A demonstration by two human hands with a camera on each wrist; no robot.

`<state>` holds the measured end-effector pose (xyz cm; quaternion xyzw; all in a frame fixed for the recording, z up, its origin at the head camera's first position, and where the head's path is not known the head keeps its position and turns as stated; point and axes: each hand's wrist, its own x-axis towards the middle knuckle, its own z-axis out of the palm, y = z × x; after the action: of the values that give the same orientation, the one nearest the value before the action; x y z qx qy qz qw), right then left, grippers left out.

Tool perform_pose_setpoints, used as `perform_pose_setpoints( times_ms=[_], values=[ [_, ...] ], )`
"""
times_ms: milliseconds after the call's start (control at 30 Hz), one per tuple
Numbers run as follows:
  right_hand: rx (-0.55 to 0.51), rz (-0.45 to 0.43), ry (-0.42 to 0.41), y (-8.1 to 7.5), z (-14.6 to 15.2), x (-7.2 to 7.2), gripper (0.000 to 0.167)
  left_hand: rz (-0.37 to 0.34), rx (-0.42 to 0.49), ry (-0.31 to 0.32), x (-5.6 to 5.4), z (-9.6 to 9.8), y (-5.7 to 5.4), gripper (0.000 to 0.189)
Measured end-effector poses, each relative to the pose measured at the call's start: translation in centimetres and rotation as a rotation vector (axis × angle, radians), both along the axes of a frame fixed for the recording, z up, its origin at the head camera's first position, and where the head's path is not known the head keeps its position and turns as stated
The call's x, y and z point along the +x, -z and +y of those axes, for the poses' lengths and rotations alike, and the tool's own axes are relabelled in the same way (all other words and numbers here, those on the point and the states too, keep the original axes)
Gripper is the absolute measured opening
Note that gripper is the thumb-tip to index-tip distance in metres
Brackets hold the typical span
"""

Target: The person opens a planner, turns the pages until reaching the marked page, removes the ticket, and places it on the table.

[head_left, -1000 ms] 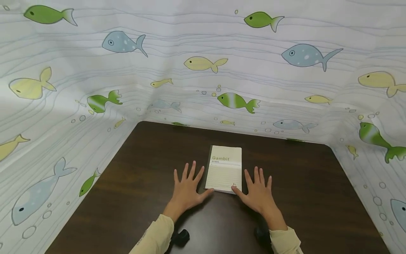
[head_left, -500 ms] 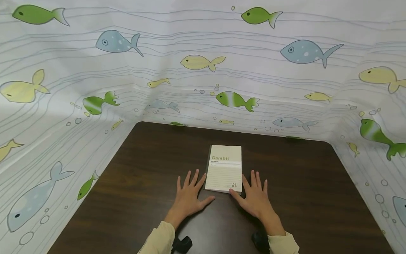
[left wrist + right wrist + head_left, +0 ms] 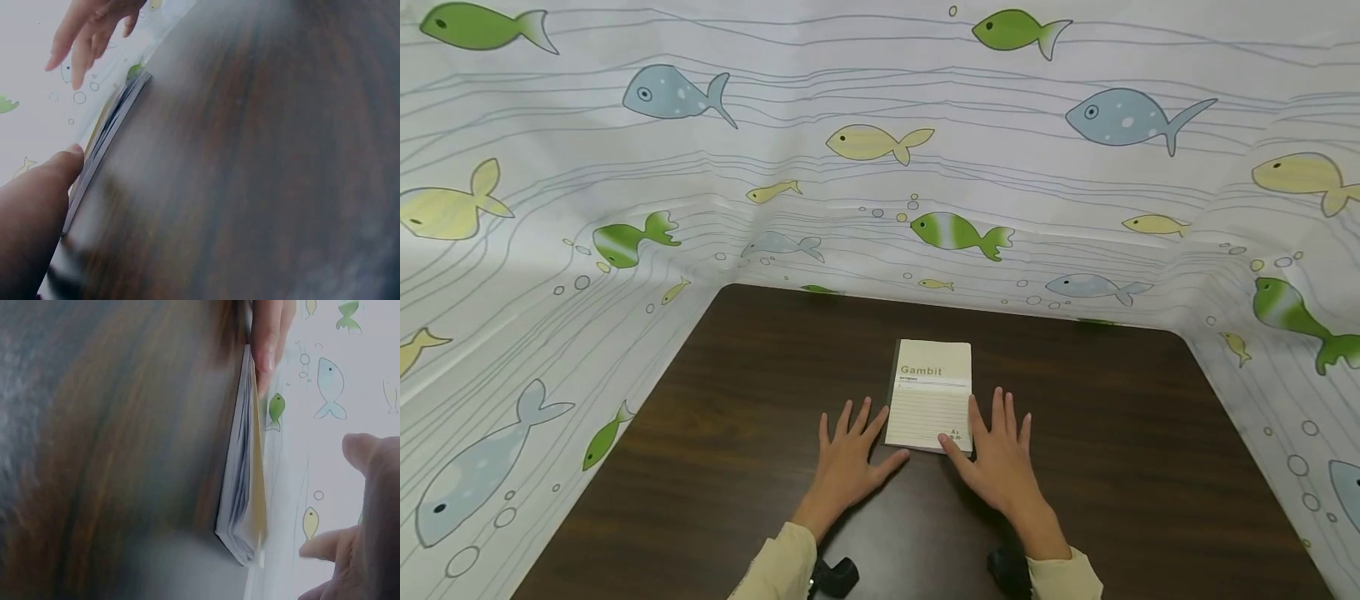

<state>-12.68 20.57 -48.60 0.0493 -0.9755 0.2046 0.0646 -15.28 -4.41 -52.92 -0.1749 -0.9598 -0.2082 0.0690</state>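
Observation:
A cream notebook (image 3: pixel 928 396) with a dark spine and the word "Gambit" lies closed on the dark wooden table. My left hand (image 3: pixel 848 462) is at its left side, fingers spread, index fingertip right at the spine. On the other side my right hand (image 3: pixel 1000 462) is spread as well, its index finger along the right edge and its thumb overlapping the lower right corner in the head view. Both wrist views show the notebook's page edges (image 3: pixel 240 481) from the side. Neither hand is curled round it.
Dark wooden tabletop (image 3: pixel 1112 433) extends around the notebook. White sheeting (image 3: pixel 1030 183) printed with fish rises at the back and both sides. A black wrist device (image 3: pixel 835 577) sits under the left wrist, another black device (image 3: pixel 1009 571) under the right.
My left hand has drawn slightly toward me, its index fingertip now at the spine. My right hand has shifted left, bringing its index finger to the notebook's right edge. The head view has shifted slightly.

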Motion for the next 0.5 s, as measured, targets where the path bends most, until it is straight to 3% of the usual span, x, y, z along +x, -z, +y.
perform_pose_setpoints(
  times_ms=[267,500],
  values=[
    [-0.01,-0.075,0.026,0.63,-0.07,0.4,0.09,0.063,0.007,-0.003,0.09,0.11,0.31,0.082],
    [-0.07,-0.01,0.027,0.7,-0.31,0.47,0.083,0.084,0.018,0.003,0.03,0.07,0.5,0.083]
  ],
)
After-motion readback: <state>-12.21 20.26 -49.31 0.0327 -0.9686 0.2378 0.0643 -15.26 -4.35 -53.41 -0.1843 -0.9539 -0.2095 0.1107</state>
